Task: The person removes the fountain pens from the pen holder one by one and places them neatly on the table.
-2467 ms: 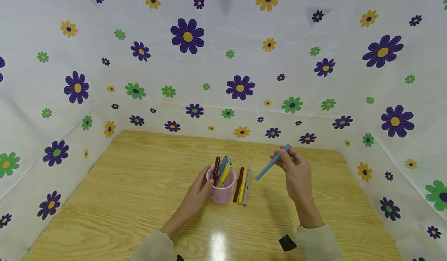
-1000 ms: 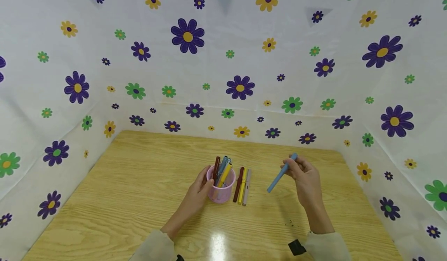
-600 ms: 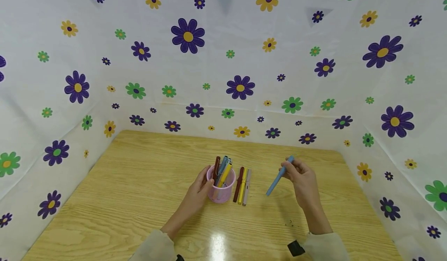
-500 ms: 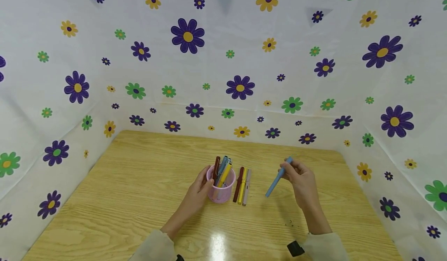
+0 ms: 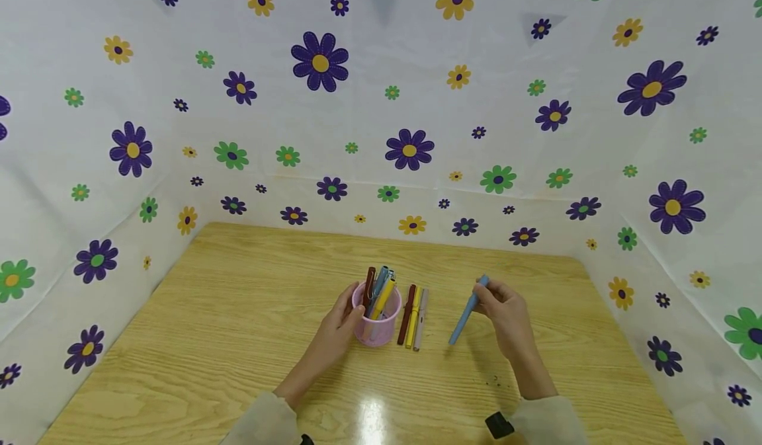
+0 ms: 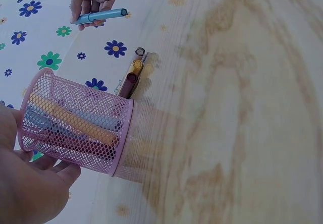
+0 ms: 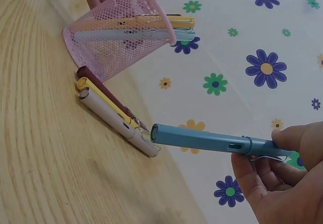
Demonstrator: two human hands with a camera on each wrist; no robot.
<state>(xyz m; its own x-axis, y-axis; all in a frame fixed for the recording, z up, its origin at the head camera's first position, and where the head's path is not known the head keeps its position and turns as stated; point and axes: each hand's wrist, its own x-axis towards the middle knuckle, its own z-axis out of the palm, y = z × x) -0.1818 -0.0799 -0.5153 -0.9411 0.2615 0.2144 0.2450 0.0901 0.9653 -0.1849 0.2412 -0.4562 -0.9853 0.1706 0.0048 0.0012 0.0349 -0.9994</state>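
A blue pen [image 7: 202, 141] with its cap and clip on is pinched near the cap end by my right hand [image 5: 505, 311]. It slants down toward the table, right of three pens lying side by side: a dark red pen [image 5: 407, 314], a yellow pen [image 5: 413, 317] and a light grey pen [image 5: 421, 319]. My left hand [image 5: 335, 326] grips the left side of a pink mesh pen cup [image 6: 75, 120], thumb at its near side. Several pens stand in the cup, among them a dark red one [image 5: 369, 286], a blue one and a yellow one [image 5: 383, 297].
The wooden table [image 5: 250, 313] ends at a white flowered cloth [image 5: 357, 114] that rises behind and on both sides. Small dark specks [image 5: 493, 380] lie on the wood near my right wrist. A black strap piece [image 5: 499, 425] shows by the right sleeve.
My right hand has first moved right and toward me with the blue pen, then back left and lower, and the pen tilts more steeply. The left hand and cup have stayed put.
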